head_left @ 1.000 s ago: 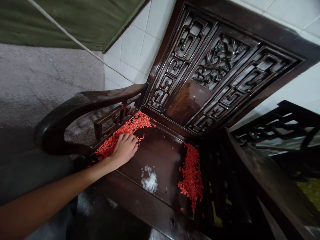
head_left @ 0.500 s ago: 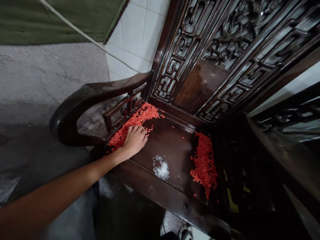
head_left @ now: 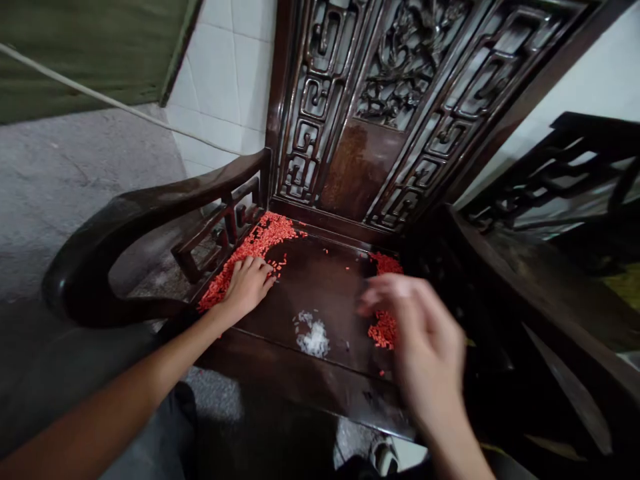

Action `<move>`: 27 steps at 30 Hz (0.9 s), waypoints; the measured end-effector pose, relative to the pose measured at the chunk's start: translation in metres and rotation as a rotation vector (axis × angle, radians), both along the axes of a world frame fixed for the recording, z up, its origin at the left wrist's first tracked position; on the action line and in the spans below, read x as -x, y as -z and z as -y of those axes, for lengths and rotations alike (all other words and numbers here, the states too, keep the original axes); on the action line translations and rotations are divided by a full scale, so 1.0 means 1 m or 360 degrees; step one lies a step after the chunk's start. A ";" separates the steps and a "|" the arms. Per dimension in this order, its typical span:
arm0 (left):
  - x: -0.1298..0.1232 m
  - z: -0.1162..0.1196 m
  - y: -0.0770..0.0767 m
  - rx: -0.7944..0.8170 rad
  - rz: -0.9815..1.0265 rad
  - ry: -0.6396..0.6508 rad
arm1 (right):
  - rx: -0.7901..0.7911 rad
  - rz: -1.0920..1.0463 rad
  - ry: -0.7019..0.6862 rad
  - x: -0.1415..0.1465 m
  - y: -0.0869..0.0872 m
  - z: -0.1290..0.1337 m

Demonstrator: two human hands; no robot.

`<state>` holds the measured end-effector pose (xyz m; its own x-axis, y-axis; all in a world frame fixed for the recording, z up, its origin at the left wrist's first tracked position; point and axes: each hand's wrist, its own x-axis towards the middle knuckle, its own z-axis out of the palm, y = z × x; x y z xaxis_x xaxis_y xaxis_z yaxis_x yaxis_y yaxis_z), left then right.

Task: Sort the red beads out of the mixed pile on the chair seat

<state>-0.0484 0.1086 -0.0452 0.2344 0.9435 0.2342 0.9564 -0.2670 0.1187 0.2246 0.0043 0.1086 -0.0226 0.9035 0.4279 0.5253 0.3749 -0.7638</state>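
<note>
My left hand (head_left: 247, 287) lies palm down at the left side of a dark lacquered wooden chair seat (head_left: 313, 280), its fingers spread over a patch of red-orange grains (head_left: 257, 250). My right hand (head_left: 415, 327) is blurred, with curled fingers above a second patch of the same grains (head_left: 383, 331) at the seat's right side. That hand hides much of the patch. Between my hands, a small heap of white grains (head_left: 314, 340) sits on the bare wood, nearer the front edge. A few red grains lie scattered across the seat.
A carved, openwork chair back (head_left: 360, 113) rises behind the seat, with a curved wooden armrest (head_left: 135, 213) at the left and another armrest at the right. Around the chair are a grey floor, white wall tiles, green cloth and a pale cord. A shoe (head_left: 384, 457) shows below.
My right hand has come in from the lower right over the right patch of grains. My left hand stays on the left patch, and the whole view has shifted slightly.
</note>
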 end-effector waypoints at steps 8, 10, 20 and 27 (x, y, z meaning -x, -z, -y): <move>0.009 -0.011 -0.008 0.0153 -0.0030 0.0050 | 0.0673 0.1113 -0.0138 0.008 0.116 -0.011; 0.012 -0.015 -0.007 0.0168 -0.0063 0.0053 | 0.0765 0.1279 -0.0083 0.011 0.121 -0.007; 0.010 -0.014 -0.016 0.0023 -0.0228 0.0088 | 0.0758 0.1271 -0.0206 0.007 0.118 -0.013; 0.007 -0.009 -0.027 0.0025 0.0052 0.0063 | 0.0733 0.1015 -0.0206 0.003 0.113 -0.014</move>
<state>-0.0557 0.1181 -0.0185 0.2641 0.9372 0.2278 0.9406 -0.3025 0.1540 0.2220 0.0180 -0.0040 -0.2544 0.9598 -0.1187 0.8872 0.1828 -0.4236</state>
